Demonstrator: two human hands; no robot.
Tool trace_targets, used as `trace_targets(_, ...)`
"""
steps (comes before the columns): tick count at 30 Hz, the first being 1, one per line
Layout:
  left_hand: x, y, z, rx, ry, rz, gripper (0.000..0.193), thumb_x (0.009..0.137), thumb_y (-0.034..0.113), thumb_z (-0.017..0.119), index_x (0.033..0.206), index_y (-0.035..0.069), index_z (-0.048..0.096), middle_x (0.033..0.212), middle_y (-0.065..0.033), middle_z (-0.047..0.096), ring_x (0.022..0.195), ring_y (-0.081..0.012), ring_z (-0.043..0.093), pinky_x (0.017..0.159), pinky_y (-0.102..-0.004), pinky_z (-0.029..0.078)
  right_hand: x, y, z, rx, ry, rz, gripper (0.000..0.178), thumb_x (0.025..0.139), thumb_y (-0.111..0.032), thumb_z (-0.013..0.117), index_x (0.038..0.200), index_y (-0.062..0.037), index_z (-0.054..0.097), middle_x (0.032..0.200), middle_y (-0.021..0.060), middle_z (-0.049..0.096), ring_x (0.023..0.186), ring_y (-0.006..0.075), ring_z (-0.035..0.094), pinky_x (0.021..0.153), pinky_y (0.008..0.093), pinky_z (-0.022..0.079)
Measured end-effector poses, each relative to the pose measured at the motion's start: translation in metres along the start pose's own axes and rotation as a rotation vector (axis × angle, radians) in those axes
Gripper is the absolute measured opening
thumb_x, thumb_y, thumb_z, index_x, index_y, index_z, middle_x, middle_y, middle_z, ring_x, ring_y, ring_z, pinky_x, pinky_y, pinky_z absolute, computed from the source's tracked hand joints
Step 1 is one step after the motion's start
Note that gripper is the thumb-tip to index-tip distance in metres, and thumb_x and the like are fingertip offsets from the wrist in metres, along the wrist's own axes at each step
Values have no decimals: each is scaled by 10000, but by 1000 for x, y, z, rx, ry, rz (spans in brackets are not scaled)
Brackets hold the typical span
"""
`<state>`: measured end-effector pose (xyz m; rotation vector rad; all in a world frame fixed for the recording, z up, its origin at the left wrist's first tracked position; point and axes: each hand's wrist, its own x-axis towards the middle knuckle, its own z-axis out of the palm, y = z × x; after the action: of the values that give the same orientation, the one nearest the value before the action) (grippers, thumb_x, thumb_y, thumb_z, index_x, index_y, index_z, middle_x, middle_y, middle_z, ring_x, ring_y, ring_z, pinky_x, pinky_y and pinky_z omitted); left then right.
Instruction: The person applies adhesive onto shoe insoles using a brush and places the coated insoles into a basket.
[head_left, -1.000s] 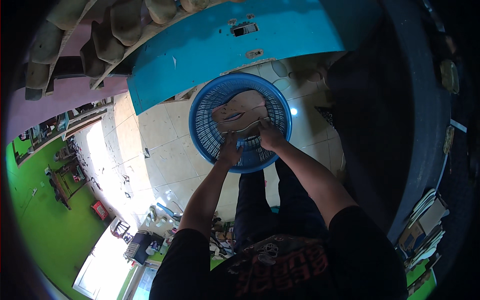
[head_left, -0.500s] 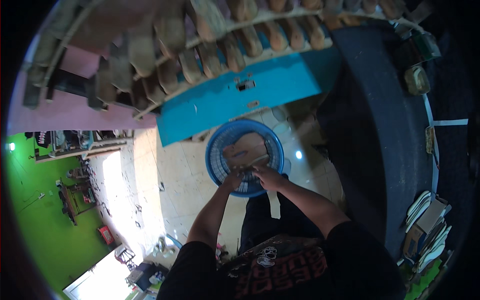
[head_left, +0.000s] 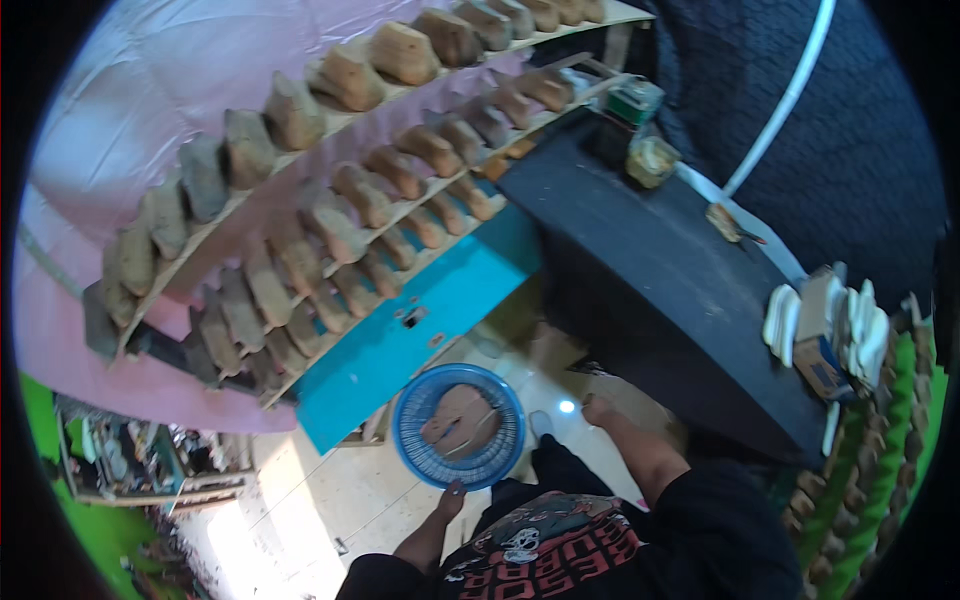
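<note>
A round blue plastic basket (head_left: 408, 462) sits low in front of my body, holding flat tan pieces (head_left: 465, 415) with a thin pale strip on top. At its near rim is my left hand (head_left: 452, 494), its fingers bunched over the edge. My right hand (head_left: 597, 410) is out to the right, apart from the basket and close to the side of the dark table. Its fingers are too small and blurred to read, and I make out nothing held in it.
Wooden shoe lasts (head_left: 405, 52) line curved shelves above a turquoise panel (head_left: 370, 360). The dark-covered table (head_left: 640, 230) on the right bears a green tin (head_left: 634, 100), a jar (head_left: 652, 162) and a cardboard box (head_left: 820, 345) among white sole-shaped pieces. A cluttered rack (head_left: 160, 488) stands at left.
My view has swung right and up. Both hands have left the tan pieces: the left is at the basket's near rim, the right has moved out rightward. The hanging pale strip no longer shows below them.
</note>
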<state>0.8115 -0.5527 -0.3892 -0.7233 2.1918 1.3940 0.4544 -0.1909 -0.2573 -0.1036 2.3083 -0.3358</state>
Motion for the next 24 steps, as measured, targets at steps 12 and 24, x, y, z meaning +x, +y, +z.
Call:
trace_targets(12,73,105,-75,254,-500,-392,406,1025,321,436,1385,156,525,1177,-78,677,845,-285,720,659,-442,557,-130,114,175,437,117,105,480,803,-214,645,1243,-24,634,1143,232,697,1064,362,664,998,407,500)
trace_targets(24,133,236,-1,-25,-504,-387,217,982,273,485,1047,121,626,826,-63,627,696,-247,616,605,-416,510,-131,226,174,1050,-16,370,522,849,-241,678,1331,-68,576,993,134,698,854,223,687,695,376,555)
